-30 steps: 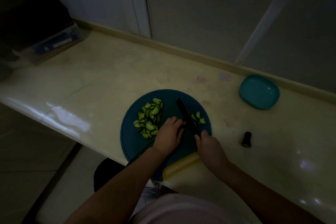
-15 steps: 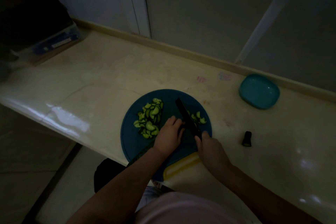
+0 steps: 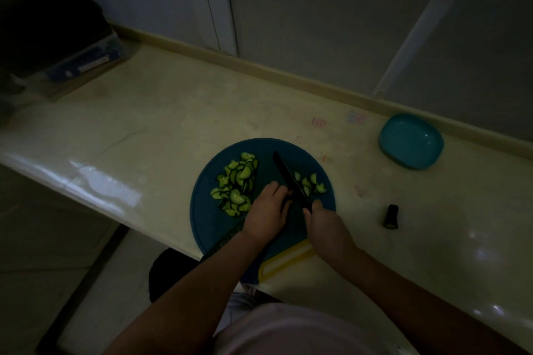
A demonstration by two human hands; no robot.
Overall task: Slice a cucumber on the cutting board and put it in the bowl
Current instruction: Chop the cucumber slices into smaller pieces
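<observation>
While the right hand (image 3: 326, 225) is wrapped tight round the handle of the black knife (image 3: 290, 179), the blade angles away from it across the blue cutting board (image 3: 207, 219); the left hand (image 3: 266, 215) has its fingers curled down over the cucumber (image 3: 226, 239), pinning it just beside the blade; the uncut length runs back under that wrist, dark-skinned and narrow. Expect it to be firm but wet and slippery at the cut face, light enough to skid; I'd say the hold belongs close behind the edge, fingertips tucked. Pale green half-moon slices (image 3: 236, 181) lie heaped just beyond the left hand's knuckles, with dark rinds showing; a few loose pieces (image 3: 310, 184) sit beyond the right hand, across the blade. Thin and clingy, they'll likely want scooping, not pinching. The teal bowl (image 3: 411, 141) waits well off beyond the right hand; a dark cut end (image 3: 390, 216) stands on the counter to that hand's outer side.
</observation>
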